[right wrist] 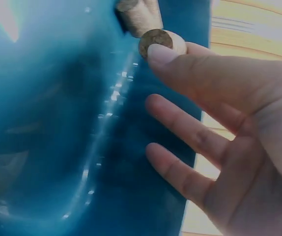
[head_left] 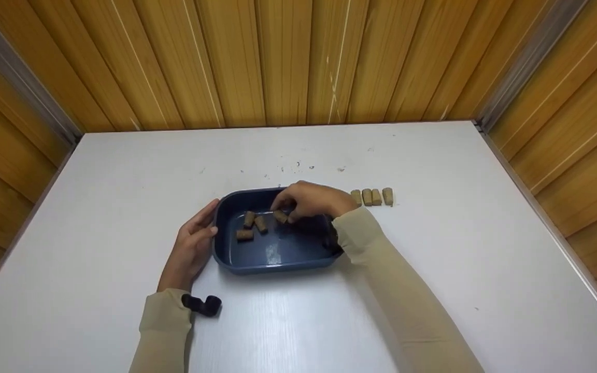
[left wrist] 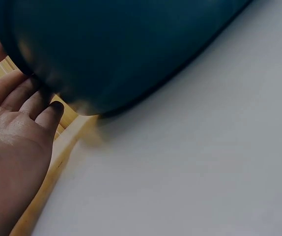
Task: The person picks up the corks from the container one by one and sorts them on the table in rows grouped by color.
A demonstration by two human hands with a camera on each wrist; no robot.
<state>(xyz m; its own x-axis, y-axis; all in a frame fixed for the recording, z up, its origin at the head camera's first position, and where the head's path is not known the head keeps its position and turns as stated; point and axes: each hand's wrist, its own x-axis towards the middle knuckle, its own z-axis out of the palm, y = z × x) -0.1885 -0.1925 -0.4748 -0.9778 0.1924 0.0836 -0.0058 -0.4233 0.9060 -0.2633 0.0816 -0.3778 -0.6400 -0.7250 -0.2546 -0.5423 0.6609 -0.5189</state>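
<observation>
A dark blue plastic tub (head_left: pixel 278 268) with rounded corners stands on the white table. Inside it, toward the left, lie three brown corks (head_left: pixel 244 235). My right hand (head_left: pixel 311 199) reaches in from the right and pinches another cork (right wrist: pixel 156 43) between thumb and index finger; its other fingers are spread apart in the right wrist view. My left hand (head_left: pixel 195 243) rests against the tub's left side, thumb near the rim. In the left wrist view, the left fingers (left wrist: pixel 20 98) lie fairly straight against the outer wall.
Several more corks (head_left: pixel 376 197) stand in a row on the white table (head_left: pixel 138 171) to the right of the tub, partly behind the right wrist. Wood-panelled walls (head_left: pixel 278 62) enclose the table's back and sides. A black wrist camera (head_left: pixel 202 305) sticks out from the left sleeve.
</observation>
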